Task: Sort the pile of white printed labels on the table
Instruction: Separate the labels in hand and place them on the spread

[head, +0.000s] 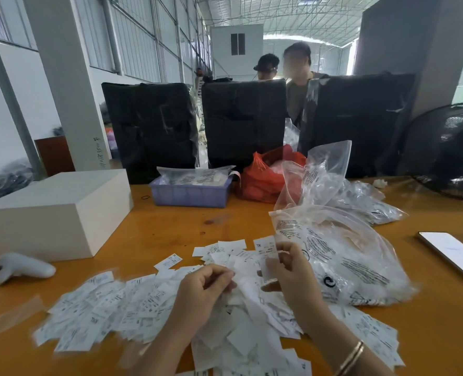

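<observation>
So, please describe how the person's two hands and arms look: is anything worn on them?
Both forearms are bare, with no sleeves in view and no gloves. The left hand shows no ring, watch or band. The right hand has no ring that I can see, but its wrist carries thin bangles, gold-coloured with a darker stripe between. The fingernails are too blurred to judge.

Loose heap of small white printed labels (154,302) scattered flat across orange table (170,223).

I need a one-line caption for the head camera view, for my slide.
Both hands, left hand and right hand, pick labels from the white label pile on an orange table.
</observation>
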Available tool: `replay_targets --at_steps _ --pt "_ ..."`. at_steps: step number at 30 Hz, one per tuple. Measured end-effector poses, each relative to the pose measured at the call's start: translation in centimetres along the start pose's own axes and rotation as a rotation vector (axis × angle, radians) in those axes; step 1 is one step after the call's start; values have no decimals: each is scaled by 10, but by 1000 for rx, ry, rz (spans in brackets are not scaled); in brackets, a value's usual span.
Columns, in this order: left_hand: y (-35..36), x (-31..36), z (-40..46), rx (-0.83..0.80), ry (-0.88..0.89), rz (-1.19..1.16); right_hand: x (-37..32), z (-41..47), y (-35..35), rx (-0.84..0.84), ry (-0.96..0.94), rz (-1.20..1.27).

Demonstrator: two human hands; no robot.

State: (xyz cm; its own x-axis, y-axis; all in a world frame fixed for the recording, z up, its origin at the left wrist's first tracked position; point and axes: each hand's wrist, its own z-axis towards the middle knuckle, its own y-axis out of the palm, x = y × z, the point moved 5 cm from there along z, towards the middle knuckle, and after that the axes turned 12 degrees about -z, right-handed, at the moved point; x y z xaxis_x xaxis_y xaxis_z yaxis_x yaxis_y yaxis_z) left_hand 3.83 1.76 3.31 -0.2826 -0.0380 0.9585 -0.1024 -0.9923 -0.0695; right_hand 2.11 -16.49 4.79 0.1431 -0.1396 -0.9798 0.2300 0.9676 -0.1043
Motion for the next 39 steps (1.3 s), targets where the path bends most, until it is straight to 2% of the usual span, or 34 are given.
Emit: replay_targets --at_steps 4,9,20,26,32,36,39 --pt "3 -2 -2 -7 -45 -78 10 -14 0 -68 56 1" --pt "4 -4 -2 -37 -46 -69 13 -22 1 -90 20 -31" --pt "5 -2 -1 -79 -39 -98 12 -23 -7 -10 6 -10" --pt "6 1 -3 -79 -37 -48 10 -25 3 -155 -40 -243" --pt "12 4 -5 -197 -36 -9 6 -27 6 -187 -151 -455" --pt "13 0 -5 -243 -38 59 5 -29 8 -208 -215 -470" --pt "14 1 -5 -214 -21 99 5 -30 10 -184 -233 -372"
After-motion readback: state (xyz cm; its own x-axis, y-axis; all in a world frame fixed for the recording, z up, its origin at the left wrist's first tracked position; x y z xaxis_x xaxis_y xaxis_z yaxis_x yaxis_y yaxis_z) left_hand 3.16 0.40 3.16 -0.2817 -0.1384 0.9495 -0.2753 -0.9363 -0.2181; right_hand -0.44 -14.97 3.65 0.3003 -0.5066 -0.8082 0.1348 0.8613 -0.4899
